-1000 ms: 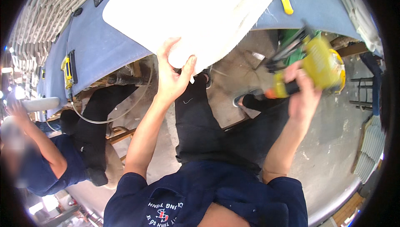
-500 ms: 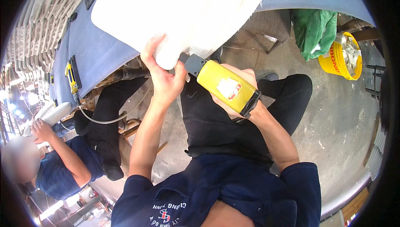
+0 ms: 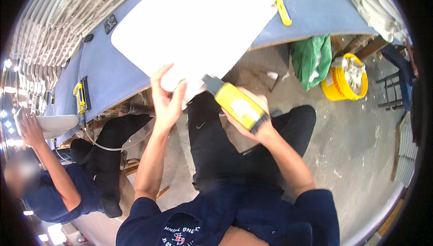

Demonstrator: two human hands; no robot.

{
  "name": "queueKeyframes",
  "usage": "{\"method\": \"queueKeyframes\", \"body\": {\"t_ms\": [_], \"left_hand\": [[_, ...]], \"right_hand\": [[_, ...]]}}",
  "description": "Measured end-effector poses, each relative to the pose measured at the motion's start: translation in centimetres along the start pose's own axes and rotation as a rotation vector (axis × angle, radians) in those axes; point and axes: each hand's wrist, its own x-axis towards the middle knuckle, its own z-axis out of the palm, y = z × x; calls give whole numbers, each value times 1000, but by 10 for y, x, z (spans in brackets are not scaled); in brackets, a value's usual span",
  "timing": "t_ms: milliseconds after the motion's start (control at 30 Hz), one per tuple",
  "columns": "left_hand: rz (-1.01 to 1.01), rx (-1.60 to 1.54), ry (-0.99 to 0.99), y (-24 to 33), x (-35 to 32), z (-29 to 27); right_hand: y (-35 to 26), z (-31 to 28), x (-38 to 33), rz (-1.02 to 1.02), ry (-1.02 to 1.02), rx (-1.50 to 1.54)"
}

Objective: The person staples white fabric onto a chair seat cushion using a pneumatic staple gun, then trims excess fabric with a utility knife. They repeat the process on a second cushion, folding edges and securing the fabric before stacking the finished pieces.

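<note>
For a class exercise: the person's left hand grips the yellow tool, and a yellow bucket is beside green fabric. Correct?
No: the head view shows the right hand, not the left hand, gripping the yellow tool. The yellow bucket is beside green fabric.

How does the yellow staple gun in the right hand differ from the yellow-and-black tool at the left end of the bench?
The yellow staple gun is gripped in the right hand; the yellow-and-black tool lies on the blue bench.
The staple gun shows no hose in this view; the bench tool has a pale hose at its near end.
The staple gun looks larger in the picture; the bench tool looks smaller.
Both combine yellow and dark parts.
</note>
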Motion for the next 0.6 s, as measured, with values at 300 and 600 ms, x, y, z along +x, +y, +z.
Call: {"method": "queueKeyframes", "body": {"t_ms": [300,600], "left_hand": [[-217,380,-121,73,17,-84],[199,992,-346,12,172,20]], "right_hand": [[-4,-59,-7,97,115,-328],[-2,-14,14,59,286,38]]}}
